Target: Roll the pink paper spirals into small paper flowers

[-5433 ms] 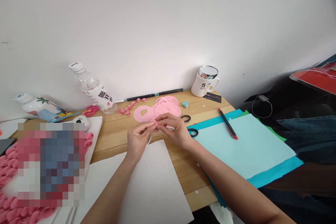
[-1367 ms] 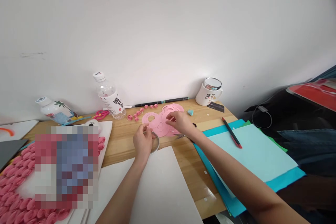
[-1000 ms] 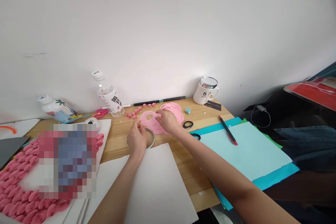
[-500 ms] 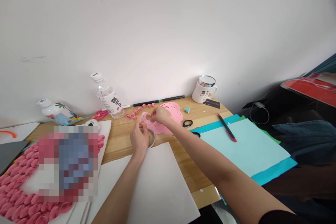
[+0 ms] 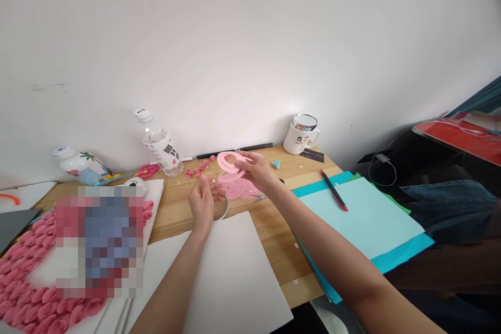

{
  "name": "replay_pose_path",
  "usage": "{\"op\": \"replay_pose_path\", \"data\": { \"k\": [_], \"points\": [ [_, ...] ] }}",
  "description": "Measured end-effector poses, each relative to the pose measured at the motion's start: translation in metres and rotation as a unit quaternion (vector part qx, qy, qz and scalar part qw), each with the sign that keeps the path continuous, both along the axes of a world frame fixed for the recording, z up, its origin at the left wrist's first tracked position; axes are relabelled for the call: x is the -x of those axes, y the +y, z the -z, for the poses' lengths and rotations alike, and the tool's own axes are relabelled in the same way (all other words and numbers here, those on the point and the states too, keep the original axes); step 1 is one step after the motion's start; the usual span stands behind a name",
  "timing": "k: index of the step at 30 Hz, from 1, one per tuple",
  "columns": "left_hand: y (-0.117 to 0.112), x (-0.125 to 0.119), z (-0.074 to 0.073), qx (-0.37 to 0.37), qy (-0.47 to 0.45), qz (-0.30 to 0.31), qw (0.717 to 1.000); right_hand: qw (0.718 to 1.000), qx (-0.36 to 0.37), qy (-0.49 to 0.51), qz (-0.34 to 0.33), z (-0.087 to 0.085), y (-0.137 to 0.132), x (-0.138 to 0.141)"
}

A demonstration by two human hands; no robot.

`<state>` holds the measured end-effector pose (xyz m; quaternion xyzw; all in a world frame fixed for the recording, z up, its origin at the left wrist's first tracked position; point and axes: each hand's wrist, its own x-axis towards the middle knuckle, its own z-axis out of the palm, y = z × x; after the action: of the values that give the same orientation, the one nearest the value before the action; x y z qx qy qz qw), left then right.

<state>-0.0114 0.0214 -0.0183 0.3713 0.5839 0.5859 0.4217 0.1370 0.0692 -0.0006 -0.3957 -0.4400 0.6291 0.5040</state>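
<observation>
In the head view my right hand (image 5: 256, 171) holds up a pink paper spiral (image 5: 230, 160), its coils hanging loose above the desk. More pink paper spirals (image 5: 235, 188) lie under it. My left hand (image 5: 202, 204) is closed in a pinch just left of them; what its fingertips hold, if anything, is too small to make out. Below those fingers a roll of tape (image 5: 224, 211) shows partly, the rest hidden by the hand. Several small rolled pink paper flowers (image 5: 201, 167) sit behind my left hand. Scissor tips (image 5: 260, 197) stick out beneath my right wrist.
White sheets (image 5: 235, 271) lie in front. At left is a board of pink paper roses (image 5: 35, 271), partly pixelated. A water bottle (image 5: 160, 146), a black pen (image 5: 254, 147) and a mug (image 5: 301, 135) line the wall. Blue paper (image 5: 360, 214) bears a red-black pen (image 5: 333, 190).
My right hand has moved right, away from my left, and lifted a pink spiral off the pile. My left hand has shifted slightly and stays near the tape.
</observation>
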Motion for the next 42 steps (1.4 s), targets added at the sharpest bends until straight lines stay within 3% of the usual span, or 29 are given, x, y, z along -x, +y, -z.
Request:
{"op": "replay_pose_path", "data": {
  "k": [4,6,11,19,26,35,42],
  "points": [
    [0.0,-0.003,-0.003,0.043,-0.136,0.083,0.986,0.999,0.014,-0.045,-0.018,0.019,-0.026,-0.015],
    [-0.001,-0.004,-0.003,0.038,-0.12,0.103,0.987,0.996,-0.007,-0.092,0.001,0.031,-0.035,-0.017],
    [-0.004,-0.002,-0.002,0.004,-0.059,0.08,0.995,0.992,-0.075,-0.103,0.005,0.045,-0.042,-0.011],
    [-0.008,-0.006,-0.002,-0.015,0.024,0.158,0.987,0.987,-0.101,-0.107,0.057,0.044,-0.047,-0.008],
    [-0.01,-0.008,-0.001,-0.022,0.103,0.177,0.979,0.991,-0.087,-0.105,0.009,0.04,-0.057,-0.006],
    [-0.011,-0.008,-0.006,0.038,-0.007,0.122,0.992,0.999,-0.025,-0.038,-0.003,0.03,-0.053,-0.017],
    [-0.012,-0.011,-0.005,0.039,0.013,0.142,0.989,1.0,0.017,0.021,-0.017,0.038,-0.051,-0.017]
  ]
}}
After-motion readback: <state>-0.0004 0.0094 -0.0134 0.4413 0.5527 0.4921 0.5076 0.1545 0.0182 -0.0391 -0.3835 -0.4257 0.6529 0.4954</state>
